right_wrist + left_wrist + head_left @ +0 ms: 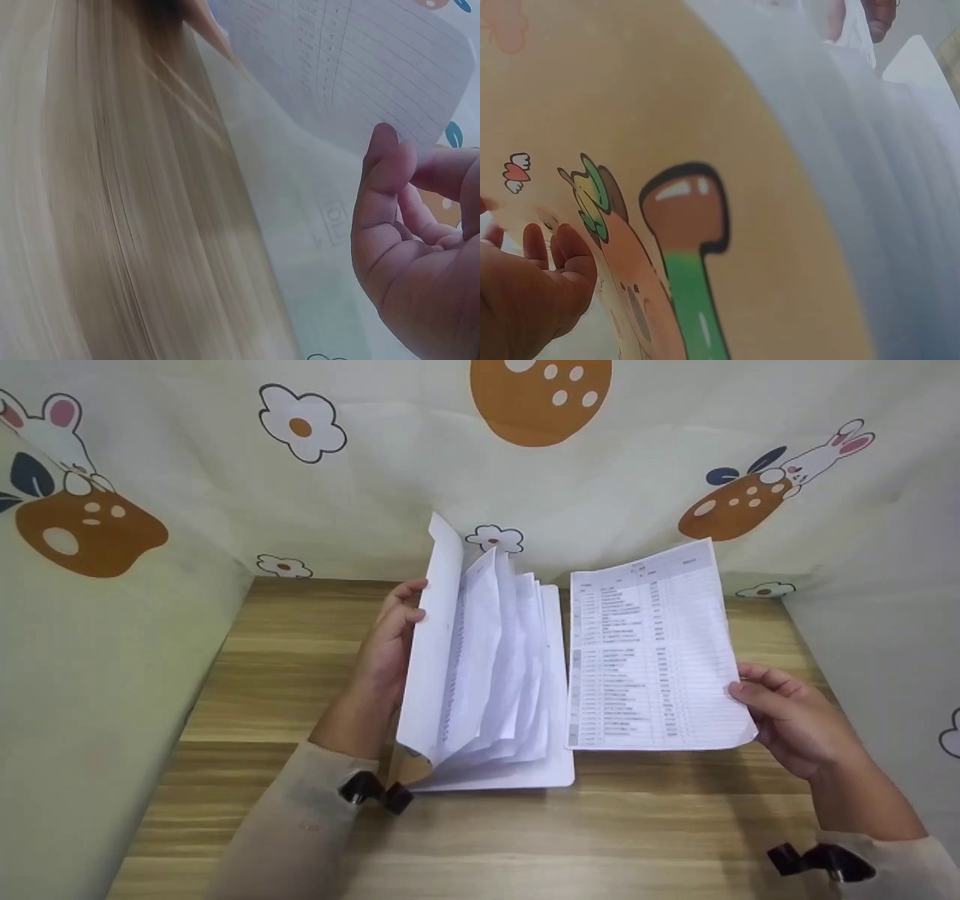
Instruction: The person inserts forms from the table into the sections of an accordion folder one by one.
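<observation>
A notebook stands partly opened on the table, its pages fanned. Its raised cover is white inside; in the left wrist view the outer cover is tan with cartoon drawings. My left hand holds this cover at its left edge, with part of the hand hidden behind it. To the right, my right hand pinches a printed sheet by its lower right edge, thumb in front. The sheet bears a table of small text, too small to read, and is tilted up beside the notebook.
The wood-grain table extends in front of and on both sides of the notebook. A pale patterned cloth with oranges, rabbits and flowers rises behind it and at both sides. A black strap piece sits on the left wrist, another on the right.
</observation>
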Demonstrator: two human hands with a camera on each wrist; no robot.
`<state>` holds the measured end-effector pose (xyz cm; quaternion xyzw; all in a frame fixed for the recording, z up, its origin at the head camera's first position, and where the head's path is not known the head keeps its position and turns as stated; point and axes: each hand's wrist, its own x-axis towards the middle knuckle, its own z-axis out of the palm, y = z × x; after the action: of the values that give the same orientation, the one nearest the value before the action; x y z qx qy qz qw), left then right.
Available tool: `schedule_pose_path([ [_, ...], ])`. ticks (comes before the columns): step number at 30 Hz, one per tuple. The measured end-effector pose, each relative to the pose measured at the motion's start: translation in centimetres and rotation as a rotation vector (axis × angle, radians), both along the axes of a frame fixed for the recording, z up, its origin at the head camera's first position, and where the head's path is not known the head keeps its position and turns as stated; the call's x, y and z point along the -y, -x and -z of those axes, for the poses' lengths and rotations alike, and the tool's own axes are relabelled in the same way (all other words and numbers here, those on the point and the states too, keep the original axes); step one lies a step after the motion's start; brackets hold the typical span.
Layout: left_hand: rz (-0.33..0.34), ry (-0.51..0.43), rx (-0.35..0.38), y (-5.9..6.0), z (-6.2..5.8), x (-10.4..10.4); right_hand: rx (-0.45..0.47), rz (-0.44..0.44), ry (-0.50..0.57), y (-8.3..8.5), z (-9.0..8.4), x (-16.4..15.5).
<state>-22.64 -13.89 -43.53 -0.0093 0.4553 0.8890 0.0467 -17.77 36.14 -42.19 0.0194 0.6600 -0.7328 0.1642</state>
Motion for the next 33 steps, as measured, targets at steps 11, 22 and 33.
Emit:
schedule_pose_path([
  [11,-0.002,0.009,-0.001,-0.1,0.0,0.1,-0.004,-0.029,0.025,-0.5,0.2,1.5],
  [22,-0.024,0.002,-0.006,-0.1,0.0,0.0,-0.06,-0.047,0.053,-1.2,-0.1,1.5],
  [33,-0.033,0.018,0.001,0.0,0.0,0.1,-0.088,-0.071,0.048,-1.5,-0.1,2.4],
])
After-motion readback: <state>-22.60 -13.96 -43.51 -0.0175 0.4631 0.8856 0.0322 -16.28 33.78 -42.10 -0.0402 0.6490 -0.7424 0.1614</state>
